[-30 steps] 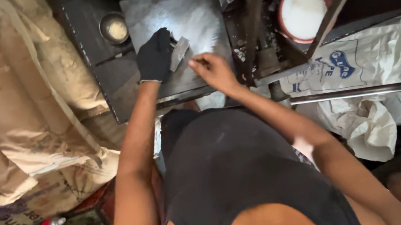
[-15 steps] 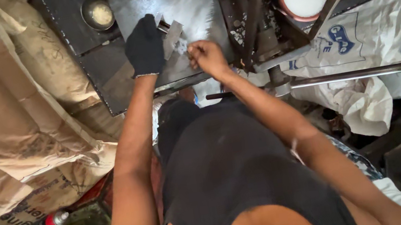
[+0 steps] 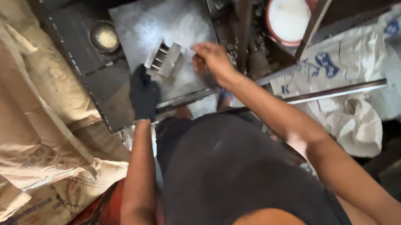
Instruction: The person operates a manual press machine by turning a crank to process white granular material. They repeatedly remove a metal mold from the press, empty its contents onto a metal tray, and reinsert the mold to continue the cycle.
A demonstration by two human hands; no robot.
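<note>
A flat grey metal plate (image 3: 163,21) dusted with white powder is taken as the landmark. On it a small ridged metal mould (image 3: 163,59) is laid. A small round metal bowl (image 3: 104,36) is set to its left, a round red-rimmed basin of white powder (image 3: 290,13) well to its right. Crumpled brown paper sacks (image 3: 15,138) are piled farther left.

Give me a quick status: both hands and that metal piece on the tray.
Left hand, black-gloved, touching the ridged grey metal piece. Right hand, bare, at its right end. Piece lies on the powder-dusted metal tray. Nothing in the way.

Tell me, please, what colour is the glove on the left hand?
Black, in the head view: left hand.
</note>
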